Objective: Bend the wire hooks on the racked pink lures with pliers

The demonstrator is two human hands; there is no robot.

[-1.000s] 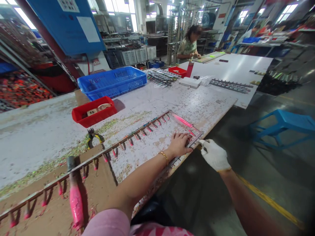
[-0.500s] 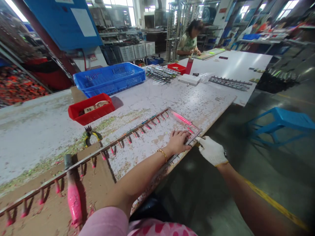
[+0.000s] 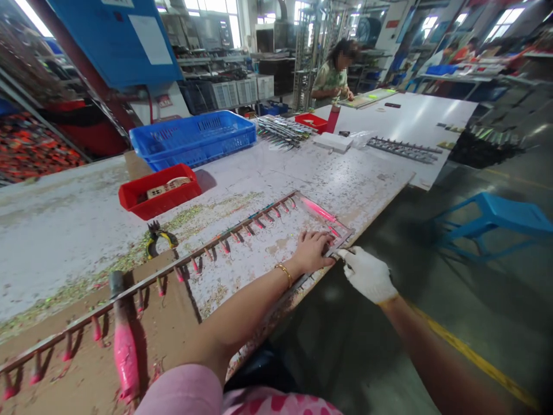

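Metal frame, long (image 3: 203,248), bearing pink-tipped pegs (image 3: 225,247): on white worktop (image 3: 254,173). Bare left hand (image 3: 312,252): palm-down on frame, unclenched. White-gloved right hand (image 3: 367,275): at frame's edge, grip unclear. White paper (image 3: 150,39), blue cabinet (image 3: 99,52): illegible.

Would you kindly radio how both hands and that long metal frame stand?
Bare left hand on long, narrow metal frame. White-gloved right hand at its near edge. Black-and-yellow pliers beyond frame, apart from both hands.

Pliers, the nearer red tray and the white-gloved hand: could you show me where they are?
Pliers (image 3: 156,233): head view, where the handles meet.
Nearer red tray (image 3: 173,200): head view, outer front wall.
White-gloved right hand (image 3: 368,275): head view, back of the glove.
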